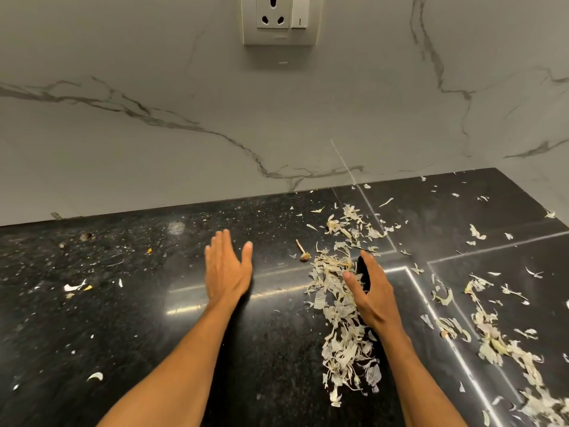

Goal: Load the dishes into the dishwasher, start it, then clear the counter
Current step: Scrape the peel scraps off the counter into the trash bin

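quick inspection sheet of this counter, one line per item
surface: black granite counter, speckled with crumbs
job's things: pile of dry peels between the hands; scattered peels to the right; no dishes seen
clutter: stem piece near the pile
hands: left hand open, fingers straight; right hand open, at the pile's right edge
cables: nothing seen
surroundings: marble backsplash; wall socket with switch

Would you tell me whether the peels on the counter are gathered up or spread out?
Spread out: one loose band of peels lies beside the right hand, and more lie scattered across the counter on both sides.
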A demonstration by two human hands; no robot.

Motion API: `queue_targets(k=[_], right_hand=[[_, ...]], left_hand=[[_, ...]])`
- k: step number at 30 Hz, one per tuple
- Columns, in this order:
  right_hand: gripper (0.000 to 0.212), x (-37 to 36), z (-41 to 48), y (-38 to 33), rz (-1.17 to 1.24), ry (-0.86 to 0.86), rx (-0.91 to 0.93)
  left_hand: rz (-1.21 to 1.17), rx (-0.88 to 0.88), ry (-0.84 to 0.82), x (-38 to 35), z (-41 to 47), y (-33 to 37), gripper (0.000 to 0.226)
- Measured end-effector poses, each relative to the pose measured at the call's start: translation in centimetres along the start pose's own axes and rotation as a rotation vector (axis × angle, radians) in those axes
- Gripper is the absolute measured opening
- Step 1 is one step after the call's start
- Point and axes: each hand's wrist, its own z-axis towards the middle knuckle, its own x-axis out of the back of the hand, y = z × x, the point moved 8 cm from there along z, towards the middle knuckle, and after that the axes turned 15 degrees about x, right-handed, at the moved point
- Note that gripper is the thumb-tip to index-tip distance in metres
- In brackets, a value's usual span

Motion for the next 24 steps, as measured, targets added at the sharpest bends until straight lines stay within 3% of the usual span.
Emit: queue_targets(k=[10, 16, 20, 24], right_hand=[[0.091, -0.5, -0.1, -0.3, 0.013, -0.048, 0.033], [0.082, -0.4, 0.1, 0.1, 0.006, -0.041, 0.045], [0.084, -0.5, 0.3, 0.2, -0.019, -0.051, 0.037], [0.083, -0.3, 0.3, 0.4, 0.000, -0.027, 0.025]], left_hand=[[0.093, -0.532, -0.392, -7.8, -9.4, 10.2, 0.067], [0.044, -0.413, -0.241, -7.0, -2.8, 12.6, 0.079], [0.121, -0.416, -0.282, -7.9, 0.5, 15.4, 0.089], [0.205, -0.513, -0.432, -10.4, -0.7, 17.4, 0.083]])
